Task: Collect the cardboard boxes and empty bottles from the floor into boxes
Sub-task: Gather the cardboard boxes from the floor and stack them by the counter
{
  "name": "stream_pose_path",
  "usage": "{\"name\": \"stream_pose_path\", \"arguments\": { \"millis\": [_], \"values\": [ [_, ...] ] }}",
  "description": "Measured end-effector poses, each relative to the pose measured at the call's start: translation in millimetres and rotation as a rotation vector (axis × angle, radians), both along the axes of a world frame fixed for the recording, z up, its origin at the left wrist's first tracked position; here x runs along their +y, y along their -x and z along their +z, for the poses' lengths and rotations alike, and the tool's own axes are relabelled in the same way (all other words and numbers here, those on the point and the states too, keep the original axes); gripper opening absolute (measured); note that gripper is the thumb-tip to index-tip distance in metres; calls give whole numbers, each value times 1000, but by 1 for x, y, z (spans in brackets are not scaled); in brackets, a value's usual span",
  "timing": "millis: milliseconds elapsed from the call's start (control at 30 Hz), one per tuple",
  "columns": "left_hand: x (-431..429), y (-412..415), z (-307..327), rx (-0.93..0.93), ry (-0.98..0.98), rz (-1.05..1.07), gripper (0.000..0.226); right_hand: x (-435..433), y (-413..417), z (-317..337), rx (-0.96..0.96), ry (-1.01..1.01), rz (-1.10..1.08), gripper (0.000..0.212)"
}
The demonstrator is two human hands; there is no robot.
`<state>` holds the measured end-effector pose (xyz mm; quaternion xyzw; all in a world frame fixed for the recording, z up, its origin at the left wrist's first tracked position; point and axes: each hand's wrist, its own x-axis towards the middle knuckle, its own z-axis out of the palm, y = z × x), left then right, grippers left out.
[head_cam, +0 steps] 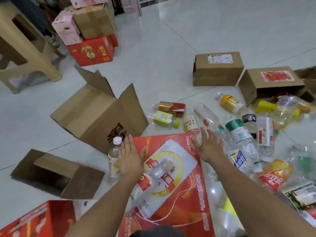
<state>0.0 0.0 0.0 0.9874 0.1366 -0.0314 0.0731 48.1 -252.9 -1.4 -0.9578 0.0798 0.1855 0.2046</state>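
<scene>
A flat red cardboard box (186, 189) with a yellow-and-white print lies on the floor in front of me. A clear bottle with a red label (154, 177) lies on top of it. My left hand (130, 158) reaches over the box's left edge with straight fingers, beside an upright white-capped bottle (114, 156). My right hand (209, 146) is stretched out flat at the box's far right corner. Several empty bottles (242, 139) are strewn to the right. A large open brown box (100, 113) lies tipped just beyond the red one.
A small open brown box (56, 173) sits at left, a red box (34, 219) at lower left. Two brown boxes (218, 69) (270, 84) lie at right. Stacked boxes (90, 48) and a beige plastic stool (22, 48) stand at back left on the tiled floor.
</scene>
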Motion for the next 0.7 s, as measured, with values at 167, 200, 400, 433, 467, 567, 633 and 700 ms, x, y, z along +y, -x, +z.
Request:
{"name": "stream_pose_path", "arguments": {
  "millis": [167, 200, 400, 433, 467, 567, 633, 700],
  "values": [
    [-1, 3, -9, 252, 136, 180, 78, 5, 1, -8, 182, -62, 15, 73],
    [-3, 5, -11, 263, 191, 233, 79, 6, 1, -11, 244, -107, -6, 76],
    [11, -16, -19, 302, 633, 623, 73, 18, 0, 7, 614, -401, -229, 83],
    [13, -19, -17, 316, 675, 634, 73, 17, -1, 10, 629, -423, -258, 83],
    [15, -22, -13, 315, 703, 643, 72, 17, -3, 13, 615, -443, -290, 84],
    [10, -34, 4, 210, 740, 740, 74, 17, -9, 21, 381, -494, -402, 83],
    [5, -45, 23, 82, 716, 799, 75, 13, -16, 31, 106, -492, -501, 76],
    [-1, -60, 47, -59, 745, 823, 75, 5, -25, 45, -115, -552, -659, 66]
  ]
}}
